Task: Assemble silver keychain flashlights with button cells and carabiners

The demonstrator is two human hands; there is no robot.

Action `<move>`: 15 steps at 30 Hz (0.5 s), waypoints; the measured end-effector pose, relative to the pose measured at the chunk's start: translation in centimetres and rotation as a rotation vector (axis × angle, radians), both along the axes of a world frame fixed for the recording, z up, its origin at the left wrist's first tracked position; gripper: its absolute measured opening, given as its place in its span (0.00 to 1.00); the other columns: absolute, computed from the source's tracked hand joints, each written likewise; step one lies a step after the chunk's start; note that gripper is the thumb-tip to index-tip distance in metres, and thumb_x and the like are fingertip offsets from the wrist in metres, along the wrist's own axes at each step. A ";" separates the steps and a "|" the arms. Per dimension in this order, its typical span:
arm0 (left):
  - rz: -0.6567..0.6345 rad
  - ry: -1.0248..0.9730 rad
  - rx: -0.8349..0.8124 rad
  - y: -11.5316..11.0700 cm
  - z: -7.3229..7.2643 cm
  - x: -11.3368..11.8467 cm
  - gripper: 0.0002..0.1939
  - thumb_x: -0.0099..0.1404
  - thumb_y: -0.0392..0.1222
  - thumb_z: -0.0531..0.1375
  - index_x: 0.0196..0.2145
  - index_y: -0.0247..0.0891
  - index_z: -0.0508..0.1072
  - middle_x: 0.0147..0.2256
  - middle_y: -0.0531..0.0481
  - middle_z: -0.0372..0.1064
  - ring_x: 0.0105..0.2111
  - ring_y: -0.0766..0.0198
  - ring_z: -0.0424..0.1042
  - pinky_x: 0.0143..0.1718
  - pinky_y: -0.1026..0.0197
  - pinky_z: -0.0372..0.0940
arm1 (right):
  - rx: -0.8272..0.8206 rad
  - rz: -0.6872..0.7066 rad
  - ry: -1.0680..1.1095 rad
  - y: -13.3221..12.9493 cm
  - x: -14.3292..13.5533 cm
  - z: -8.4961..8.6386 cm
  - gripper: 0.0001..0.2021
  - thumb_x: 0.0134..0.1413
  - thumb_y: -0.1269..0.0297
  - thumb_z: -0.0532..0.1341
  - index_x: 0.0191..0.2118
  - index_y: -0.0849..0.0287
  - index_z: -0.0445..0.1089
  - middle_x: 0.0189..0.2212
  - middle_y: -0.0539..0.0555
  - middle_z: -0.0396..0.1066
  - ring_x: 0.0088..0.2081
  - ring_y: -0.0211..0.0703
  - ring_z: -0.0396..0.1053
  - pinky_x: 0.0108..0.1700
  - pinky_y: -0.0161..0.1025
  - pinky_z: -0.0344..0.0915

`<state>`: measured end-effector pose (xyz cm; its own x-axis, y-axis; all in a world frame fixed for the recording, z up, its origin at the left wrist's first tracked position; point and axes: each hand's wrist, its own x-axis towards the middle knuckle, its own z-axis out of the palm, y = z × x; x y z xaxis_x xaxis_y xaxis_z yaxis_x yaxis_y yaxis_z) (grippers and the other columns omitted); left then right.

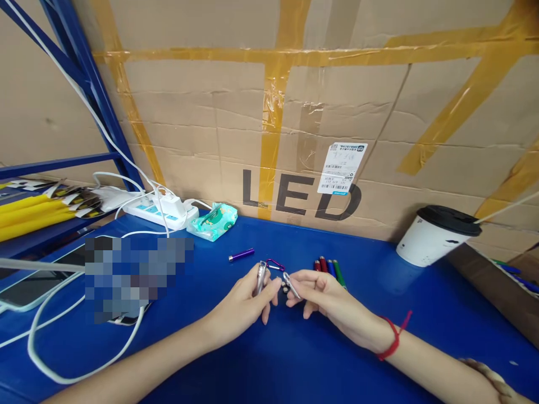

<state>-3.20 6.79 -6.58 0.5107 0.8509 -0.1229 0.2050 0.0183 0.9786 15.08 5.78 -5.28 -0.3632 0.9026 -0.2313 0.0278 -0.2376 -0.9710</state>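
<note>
My left hand [248, 300] is closed around a small silver tube [261, 278], which stands nearly upright between thumb and fingers. Close beside it, my right hand [322, 294] pinches a small silver metal piece [291, 285], tilted toward the left. The two silver parts are apart. Behind the hands lies a purple carabiner [275, 265]. Small round metal bits [285, 288] show between the hands, partly hidden. A purple tube [241, 255] lies farther back on the left. Red tubes [323, 264], a blue tube [331, 268] and a green tube [339, 274] lie behind my right hand.
On the blue table [269, 365], a power strip [155, 212], white cables and a teal packet [213, 221] are at the back left. A phone [46, 275] lies left. A lidded cup [435, 235] stands right. Cardboard [210, 123] forms the back wall.
</note>
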 end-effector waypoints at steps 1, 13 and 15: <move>-0.026 -0.031 -0.034 0.0 0.0 0.1 0.21 0.62 0.60 0.48 0.32 0.37 0.57 0.26 0.55 0.61 0.18 0.73 0.62 0.18 0.68 0.54 | -0.014 0.001 0.022 -0.1 0.0 -0.2 0.17 0.46 0.53 0.64 0.37 0.62 0.71 0.28 0.53 0.71 0.32 0.36 0.71 0.24 0.25 0.64; -0.046 -0.055 -0.031 -0.7 0.4 0.3 0.14 0.64 0.47 0.52 0.28 0.37 0.52 0.20 0.60 0.57 0.16 0.78 0.56 0.18 0.71 0.51 | 0.041 0.095 -0.067 -0.7 0.0 -1.1 0.17 0.49 0.54 0.62 0.37 0.64 0.73 0.19 0.50 0.69 0.14 0.28 0.61 0.14 0.26 0.57; -0.019 -0.065 -0.009 -0.6 0.4 0.3 0.14 0.64 0.46 0.52 0.27 0.38 0.51 0.19 0.61 0.55 0.16 0.78 0.54 0.19 0.71 0.50 | 0.049 0.088 -0.096 -0.7 0.1 -1.2 0.16 0.49 0.54 0.62 0.36 0.65 0.72 0.15 0.47 0.66 0.12 0.27 0.58 0.14 0.25 0.55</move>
<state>-2.89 6.15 -6.14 0.5336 0.8402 -0.0964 0.1410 0.0240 0.9897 15.17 5.04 -6.49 -0.4198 0.8793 -0.2249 0.1400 -0.1821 -0.9733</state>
